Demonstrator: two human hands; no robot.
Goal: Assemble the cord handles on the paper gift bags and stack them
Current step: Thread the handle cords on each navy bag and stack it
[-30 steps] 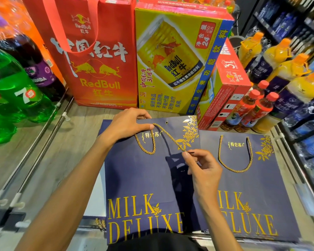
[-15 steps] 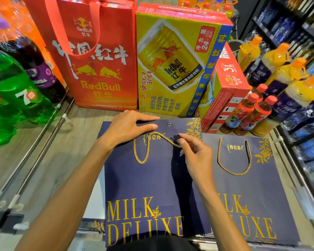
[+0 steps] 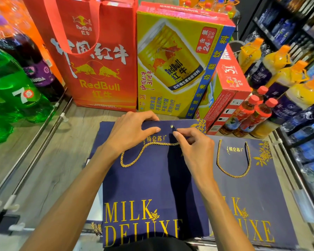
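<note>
Navy gift bag (image 3: 152, 178) lies flat on the wooden shelf (image 3: 53, 160), printed face up, with its mouth edge toward the red carrier bag (image 3: 98, 60) and the yellow carton (image 3: 170, 69) behind it. The step in hand looks to be threading the free end of the gold cord (image 3: 161, 144) through the right eyelet (image 3: 171, 126).

On the left, the left hand (image 3: 130, 131) should keep the top edge pinned so the panel neither slides nor buckles as the tip goes in. It lies palm down. Its fingers curl over the bag's upper edge and its thumb stretches flat across the face toward the eyelet, so it grips that edge. The cord's left end runs under this hand, so I cannot tell how it is fixed.

The cord loops down and then runs level to the right. Only a short length should stick out past the pinch, so the tip stays stiff and enters the hole squarely without fraying.

The right hand (image 3: 194, 147) pinches the cord's end between thumb and forefinger just beside the eyelet, with the other fingers tucked in. The tip does not appear to be through yet.

Further right, 1 second bag (image 3: 252, 196) lies partly under the first. Its fitted cord (image 3: 233, 175) hangs in a U, a fair guide for loop length.
</note>
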